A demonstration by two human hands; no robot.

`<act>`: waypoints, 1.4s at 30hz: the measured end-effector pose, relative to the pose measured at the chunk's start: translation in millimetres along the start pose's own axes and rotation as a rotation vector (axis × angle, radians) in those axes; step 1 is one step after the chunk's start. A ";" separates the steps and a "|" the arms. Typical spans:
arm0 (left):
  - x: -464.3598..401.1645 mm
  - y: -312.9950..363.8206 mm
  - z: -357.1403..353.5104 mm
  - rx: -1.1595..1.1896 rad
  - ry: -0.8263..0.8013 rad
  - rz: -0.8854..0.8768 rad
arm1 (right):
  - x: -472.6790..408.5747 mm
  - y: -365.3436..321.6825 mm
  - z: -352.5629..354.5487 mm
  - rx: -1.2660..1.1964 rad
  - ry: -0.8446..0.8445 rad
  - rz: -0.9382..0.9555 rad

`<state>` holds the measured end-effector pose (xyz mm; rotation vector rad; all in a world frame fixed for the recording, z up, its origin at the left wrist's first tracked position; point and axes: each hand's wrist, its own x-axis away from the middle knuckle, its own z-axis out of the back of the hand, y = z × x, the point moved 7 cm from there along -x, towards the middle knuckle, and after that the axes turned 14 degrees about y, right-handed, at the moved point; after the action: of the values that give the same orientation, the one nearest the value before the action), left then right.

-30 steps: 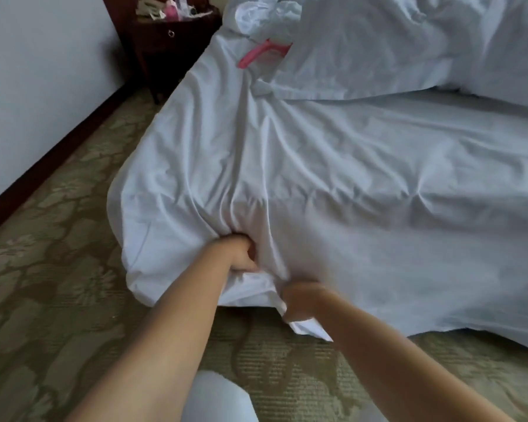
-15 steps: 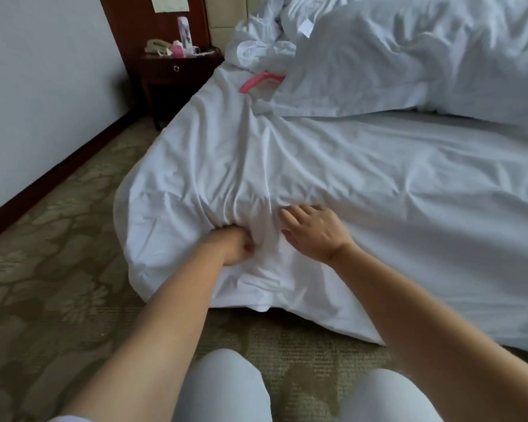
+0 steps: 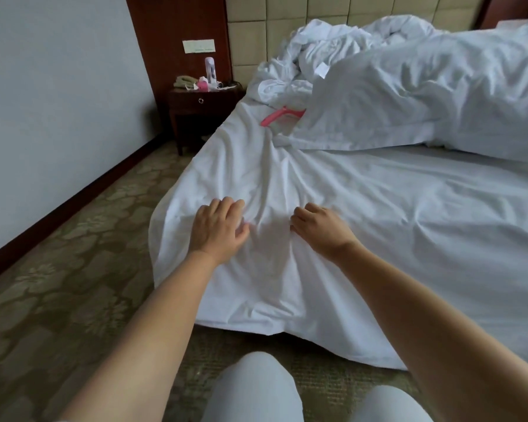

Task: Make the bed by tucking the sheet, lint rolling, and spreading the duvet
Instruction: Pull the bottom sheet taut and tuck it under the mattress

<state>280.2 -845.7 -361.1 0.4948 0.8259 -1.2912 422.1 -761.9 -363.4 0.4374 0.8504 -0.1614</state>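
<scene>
Because the person kneels on the carpet (image 3: 73,269) at the near corner of the bed, both knees show at the bottom and both arms reach up over the hanging sheet (image 3: 287,263).

That sheet drapes down the near side of the bed and its edge hangs loose just above the floor, so it does not look tucked yet. It is bunched into folds at the corner, likely from being pulled.

On top of the corner lies the left hand (image 3: 218,228), flat, with its fingers (image 3: 226,205) spread a little, as if to press the cloth smooth. Just to its right is the right hand (image 3: 319,228). Its fingers (image 3: 299,214) are curled down onto the sheet; I cannot tell if they pinch a fold or only press.

Farther up the bed a pink lint roller (image 3: 279,115) lies on the sheet, half hidden under the edge of the duvet (image 3: 424,95). It may be waiting there for the next job. The duvet is heaped at the far end, so the sheet stays bare for now.

Far left, by the wall, stands a dark nightstand (image 3: 201,111) with small things on it.
</scene>
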 end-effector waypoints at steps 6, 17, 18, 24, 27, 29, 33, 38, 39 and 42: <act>-10.3 2.8 -3.3 -0.014 -0.104 -0.003 | -4.6 -4.3 0.7 0.046 0.063 0.089; -16.1 0.5 3.9 0.024 0.010 0.076 | 3.5 25.9 43.3 0.178 0.247 -0.006; -19.3 5.7 4.0 0.019 0.012 0.049 | 2.0 31.5 48.6 0.182 0.255 -0.020; -10.5 19.5 -10.9 -0.021 -0.213 -0.046 | 17.2 22.7 19.8 0.129 -0.012 -0.048; -8.1 11.0 4.4 -0.103 0.059 -0.057 | 16.1 26.7 14.4 0.157 -0.122 -0.115; -3.0 -5.5 10.3 -0.185 0.120 0.062 | 13.9 26.6 14.4 0.163 -0.151 -0.157; 14.0 -49.1 20.4 -0.289 0.047 0.569 | 15.8 21.8 7.7 0.202 -0.195 -0.264; 35.2 -76.0 9.4 -0.030 -0.100 0.928 | 13.4 23.4 -0.7 0.226 -0.325 -0.328; 33.2 -72.8 6.1 -0.016 -0.126 0.858 | 12.0 22.9 -0.3 0.214 -0.345 -0.332; 26.4 -61.3 6.6 -0.030 -0.108 0.720 | 9.7 20.8 -0.9 0.235 -0.362 -0.322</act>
<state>224.3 -881.8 -369.9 0.6198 0.4996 -0.6314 434.2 -742.5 -364.9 0.4708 0.5402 -0.6244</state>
